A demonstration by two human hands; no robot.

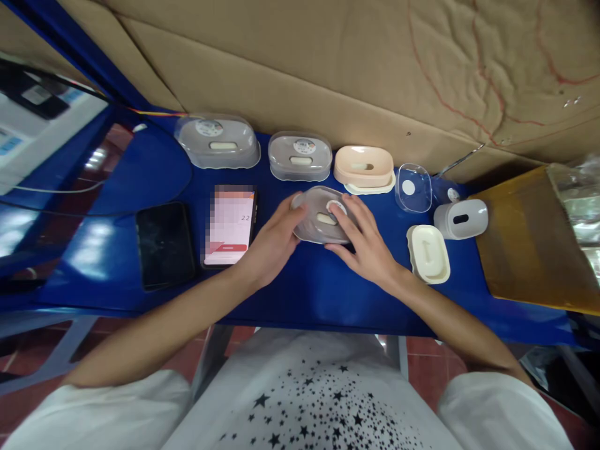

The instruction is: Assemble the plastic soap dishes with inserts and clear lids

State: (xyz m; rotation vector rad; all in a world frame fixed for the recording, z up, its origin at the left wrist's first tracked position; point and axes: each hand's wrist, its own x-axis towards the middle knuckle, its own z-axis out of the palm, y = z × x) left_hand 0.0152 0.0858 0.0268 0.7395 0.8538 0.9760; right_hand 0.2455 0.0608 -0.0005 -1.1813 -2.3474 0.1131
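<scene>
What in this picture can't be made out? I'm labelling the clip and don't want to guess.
Head view, the only one:
- Lit phone: screen blurred out, unreadable.
- Grey soap box: its sides and the table beneath are covered by the left hand and right hand.
- Round stickers on the two boxes at the back: too small to read.
- Bag: cut off by the right edge.

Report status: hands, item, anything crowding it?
Left hand and right hand both grip the grey soap case. Lit phone close left; cream tray right.
</scene>
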